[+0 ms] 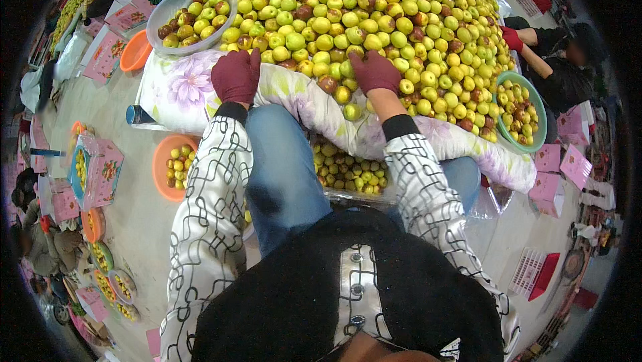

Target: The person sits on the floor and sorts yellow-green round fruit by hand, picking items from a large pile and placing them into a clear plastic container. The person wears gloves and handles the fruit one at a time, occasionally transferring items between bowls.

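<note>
A large heap of yellow-green and brown jujubes (321, 26) covers the table in front of me. My left hand (235, 77), in a maroon glove, is at the heap's front edge with its fingers curled; whether it holds a fruit is hidden. Farther right, my right hand (376, 72), gloved alike, has its fingertips against jujubes at the heap's front; its grip is not clear. A floral padded cloth (296, 86) lies under the fruit and bulges along the near edge. Beyond my left hand, a clear plastic bowl (228, 23) holds sorted-looking jujubes.
At the right edge sits a green basin (539, 134) of jujubes, near another person's gloved hand (511, 39). An orange basin (160, 176) of fruit stands on the floor at left. More jujubes (346, 169) lie below the table edge between my knees. Pink cartons (103, 56) stand around.
</note>
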Demonstrator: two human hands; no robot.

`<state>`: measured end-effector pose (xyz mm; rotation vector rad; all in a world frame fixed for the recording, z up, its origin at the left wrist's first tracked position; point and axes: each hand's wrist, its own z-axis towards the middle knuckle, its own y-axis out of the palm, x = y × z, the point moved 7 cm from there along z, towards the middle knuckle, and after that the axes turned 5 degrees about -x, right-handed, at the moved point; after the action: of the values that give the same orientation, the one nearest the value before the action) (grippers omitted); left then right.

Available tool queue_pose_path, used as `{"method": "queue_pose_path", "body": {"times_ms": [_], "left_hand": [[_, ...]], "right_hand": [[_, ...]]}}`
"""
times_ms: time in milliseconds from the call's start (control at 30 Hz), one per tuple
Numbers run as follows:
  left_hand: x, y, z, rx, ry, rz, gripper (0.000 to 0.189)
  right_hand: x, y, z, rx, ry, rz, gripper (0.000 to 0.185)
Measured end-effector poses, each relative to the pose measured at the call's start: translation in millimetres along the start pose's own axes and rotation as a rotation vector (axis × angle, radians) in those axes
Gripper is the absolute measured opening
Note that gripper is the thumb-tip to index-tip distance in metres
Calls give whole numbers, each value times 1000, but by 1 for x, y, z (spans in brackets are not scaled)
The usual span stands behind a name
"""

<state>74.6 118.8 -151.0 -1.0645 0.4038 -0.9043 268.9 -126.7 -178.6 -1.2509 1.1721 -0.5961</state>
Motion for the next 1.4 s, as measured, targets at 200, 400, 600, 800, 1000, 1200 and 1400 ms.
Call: {"method": "queue_pose_path", "body": {"times_ms": [200, 400, 600, 800, 1000, 1200, 1400], "left_hand": [[-3, 0, 1, -40, -83, -156, 42], [87, 51, -38, -381, -114, -1085, 29], [140, 45, -70, -647, -718, -1957, 25], [146, 39, -65, -723, -731, -2019, 26], [145, 38, -65, -871, -772, -2101, 35], [153, 46, -60, -844, -663, -2228, 40], [156, 55, -58, -891, -670, -2285, 50]], "right_hand": [[-11, 5, 15, -71, 112, 69, 71], [-21, -21, -44, 33, -178, 246, 57], [-26, -35, -39, 44, -633, 311, 45], [-23, -4, 32, 71, -445, -50, 45], [-39, -21, -5, -33, -553, 571, 41], [-7, -90, 76, 352, -212, -66, 44], [-14, -84, 122, -115, 36, -348, 44]]}}
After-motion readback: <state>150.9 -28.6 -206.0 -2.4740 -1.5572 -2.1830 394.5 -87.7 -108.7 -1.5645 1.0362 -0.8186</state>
